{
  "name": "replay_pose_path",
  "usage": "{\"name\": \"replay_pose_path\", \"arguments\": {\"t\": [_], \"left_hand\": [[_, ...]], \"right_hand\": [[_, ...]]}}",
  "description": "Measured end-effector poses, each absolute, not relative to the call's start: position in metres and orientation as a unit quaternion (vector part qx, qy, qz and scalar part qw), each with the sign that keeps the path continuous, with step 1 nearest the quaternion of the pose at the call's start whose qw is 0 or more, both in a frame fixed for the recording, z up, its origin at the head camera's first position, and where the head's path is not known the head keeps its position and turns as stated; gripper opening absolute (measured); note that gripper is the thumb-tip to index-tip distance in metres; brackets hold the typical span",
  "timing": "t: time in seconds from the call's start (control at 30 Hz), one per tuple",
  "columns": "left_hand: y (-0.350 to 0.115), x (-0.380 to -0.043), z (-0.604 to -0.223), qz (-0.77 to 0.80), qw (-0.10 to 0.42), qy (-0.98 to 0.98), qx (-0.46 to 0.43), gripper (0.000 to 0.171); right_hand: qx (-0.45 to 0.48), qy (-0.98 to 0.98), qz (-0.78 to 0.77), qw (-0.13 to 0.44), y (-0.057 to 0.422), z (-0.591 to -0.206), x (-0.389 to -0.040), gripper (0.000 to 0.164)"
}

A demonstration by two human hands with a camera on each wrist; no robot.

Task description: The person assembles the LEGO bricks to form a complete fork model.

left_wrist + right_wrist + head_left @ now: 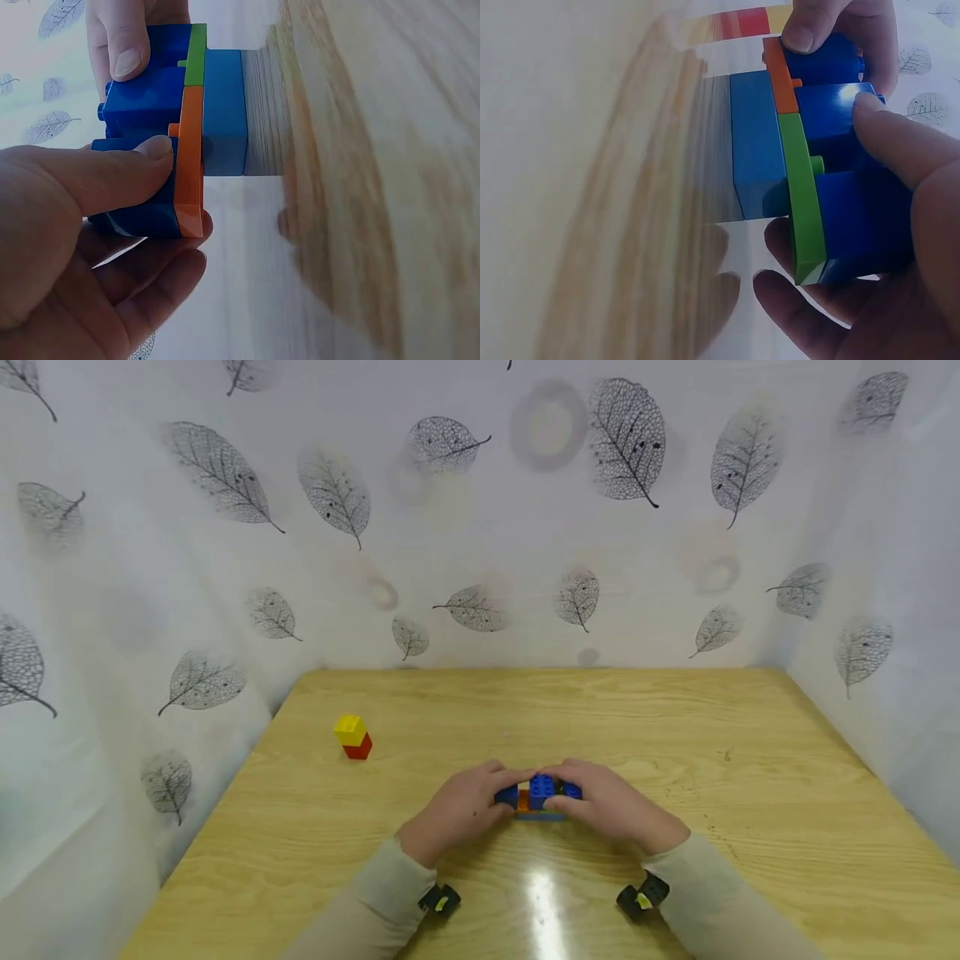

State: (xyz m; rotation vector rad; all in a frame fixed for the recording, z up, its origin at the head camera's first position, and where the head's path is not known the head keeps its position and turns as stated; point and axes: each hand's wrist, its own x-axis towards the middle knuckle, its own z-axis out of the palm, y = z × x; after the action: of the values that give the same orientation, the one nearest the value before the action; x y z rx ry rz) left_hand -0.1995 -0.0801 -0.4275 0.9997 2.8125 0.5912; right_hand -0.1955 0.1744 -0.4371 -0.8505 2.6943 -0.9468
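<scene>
A toy brick build stands on the table between both hands. Its base is a light blue brick (225,112). An orange plate (192,142) and a green plate (802,195) lie end to end on that base. Three dark blue bricks sit on top, with gaps between them. My left hand (463,807) grips the left blue brick (142,206), its thumb on the near side. With the right hand (611,803) I hold the build's right end, fingers around the right blue brick (862,221) and thumb on the middle blue brick (542,789).
A yellow brick (350,729) sits on a red brick (357,748) at the table's left. The wooden table (675,718) is bordered by a white leaf-print curtain (495,543) behind and at both sides.
</scene>
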Motion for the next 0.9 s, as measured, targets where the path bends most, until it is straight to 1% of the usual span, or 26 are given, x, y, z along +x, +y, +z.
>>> {"name": "replay_pose_path", "arguments": {"t": [0.17,0.3,0.47,0.63,0.7,0.77,0.9], "left_hand": [[-0.078,-0.200,-0.427,0.192,0.046,0.924,0.328,0.060],[-0.079,-0.200,-0.431,0.203,0.061,0.923,0.320,0.060],[-0.083,-0.201,-0.432,0.230,0.079,0.925,0.292,0.067],[-0.097,-0.205,-0.429,0.258,0.098,0.920,0.278,0.068],[-0.107,-0.207,-0.427,0.270,0.093,0.918,0.276,0.066],[-0.120,-0.209,-0.424,0.275,0.074,0.917,0.278,0.064],[-0.144,-0.213,-0.420,0.279,0.011,0.921,0.271,0.061]], "right_hand": [[-0.276,0.905,-0.314,0.080,0.175,-0.436,-0.195,0.051],[-0.274,0.906,-0.312,0.074,0.174,-0.438,-0.194,0.049],[-0.275,0.915,-0.293,0.050,0.172,-0.441,-0.193,0.049],[-0.272,0.918,-0.286,0.043,0.168,-0.443,-0.192,0.045],[-0.270,0.918,-0.287,0.045,0.168,-0.443,-0.192,0.045],[-0.269,0.918,-0.287,0.047,0.168,-0.443,-0.192,0.045],[-0.270,0.919,-0.284,0.048,0.168,-0.442,-0.193,0.048]]}}
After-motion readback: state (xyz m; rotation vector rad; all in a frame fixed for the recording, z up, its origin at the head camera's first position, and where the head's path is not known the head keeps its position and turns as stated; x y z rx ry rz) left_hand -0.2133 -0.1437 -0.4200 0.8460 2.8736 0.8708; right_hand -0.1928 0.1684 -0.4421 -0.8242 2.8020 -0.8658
